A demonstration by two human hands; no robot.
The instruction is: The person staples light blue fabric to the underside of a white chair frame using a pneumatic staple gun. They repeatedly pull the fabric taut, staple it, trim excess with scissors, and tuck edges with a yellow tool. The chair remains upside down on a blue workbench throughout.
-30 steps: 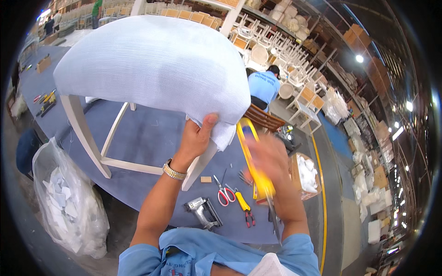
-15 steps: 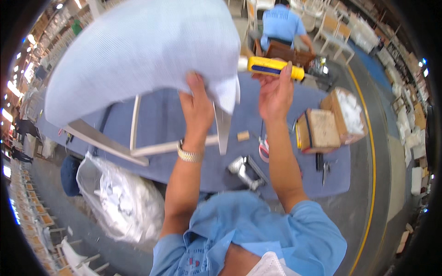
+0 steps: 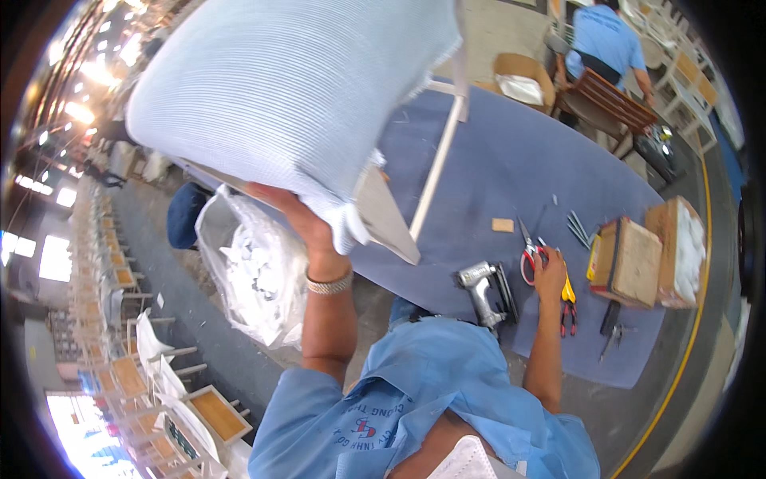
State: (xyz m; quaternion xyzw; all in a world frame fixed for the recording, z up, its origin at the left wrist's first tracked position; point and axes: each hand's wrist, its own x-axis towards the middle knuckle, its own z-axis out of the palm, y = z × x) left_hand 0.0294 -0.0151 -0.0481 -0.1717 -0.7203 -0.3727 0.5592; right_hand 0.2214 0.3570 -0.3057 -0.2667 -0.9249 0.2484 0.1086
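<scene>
In the head view, your left hand [image 3: 297, 214] is at 9 o'clock, fingers stretched along the lower edge of the upholstered chair [image 3: 295, 96], which fills 11 o'clock in pale blue ribbed fabric. A loose fabric flap [image 3: 349, 227] hides the thumb side, so you cannot tell whether that hand pinches the cloth. Your right hand [image 3: 549, 279], just past 3 o'clock, has its fingers bent over the handles of the red-handled scissors [image 3: 530, 244]; whether they have closed on them cannot be told. The yellow-handled pliers [image 3: 568, 289] lie beside that hand, and the staple gun [image 3: 481, 294] is at 4 o'clock.

At 6 o'clock your blue shirt [image 3: 431, 375] carries dark lettering around a red emblem. The co-worker's shirt [image 3: 608, 36], between 1 and 2, has smaller print on its back.

Between 8 and 9, a clear plastic bag [image 3: 291, 255] holds white scraps [image 3: 251, 267]. Between 1 and 2, an open carton [image 3: 546, 80] holds a white bundle [image 3: 520, 88]. At 3, a cardboard box [image 3: 630, 275] stands beside a stuffing box [image 3: 666, 219] holding white material [image 3: 688, 247].
</scene>
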